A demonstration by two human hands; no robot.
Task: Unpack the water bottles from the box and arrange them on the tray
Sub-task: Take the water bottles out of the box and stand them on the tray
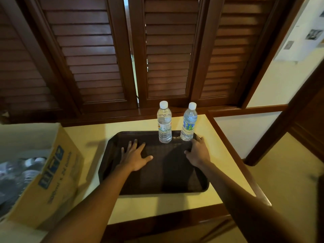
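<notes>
The left hand (135, 156) lies flat on the tray (112, 165), palm down, with all fingers straight and spread and the thumb angled out to the right. It holds nothing. The right hand (198, 151) is at the tray's right side near the far corner, fingers loosely bent, thumb pointing left over the tray floor; its fingertips reach to the base of the right bottle (189, 122). Whether they touch the bottle or only the tray rim cannot be told, and the hand is not wrapped round anything.

2 bottles stand upright along the tray's far edge, both capped in white. The left bottle (164, 123) is just right of the tray's middle line; the right bottle stands at the far right corner, tilted slightly in this wide view. A small gap separates them.

The tray is dark, with a raised rim and rounded corners, on a pale yellow table (157, 202) with a dark wood border. The tray floor to the left of the bottles and all of its near half is bare. The table's right edge runs close beside the tray; its near edge is a little way off.

The box (52, 176) sits at the left, just beside the tray, open on top, with more bottles (21, 171) dimly seen inside. Dark louvred shutters (168, 55) rise behind the table.
</notes>
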